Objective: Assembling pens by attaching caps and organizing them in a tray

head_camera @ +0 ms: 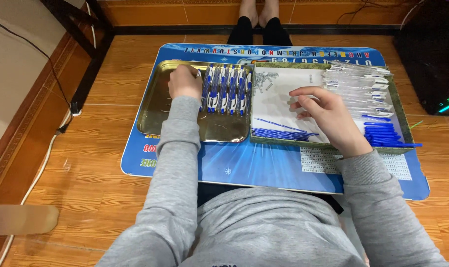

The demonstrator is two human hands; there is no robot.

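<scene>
The left hand [185, 81] is curled shut over the gold tray [157, 116], apparently laying a finished pen at the left end of the pen row [227, 89]; whether it grips one I cannot tell. The right hand [328, 116] hovers half open over the white tray [279, 106], fingers near the clear barrels [358, 86], above the blue refills [281, 132]. Judged step: assembling pens. Bare gold tray lies left of the row.
</scene>
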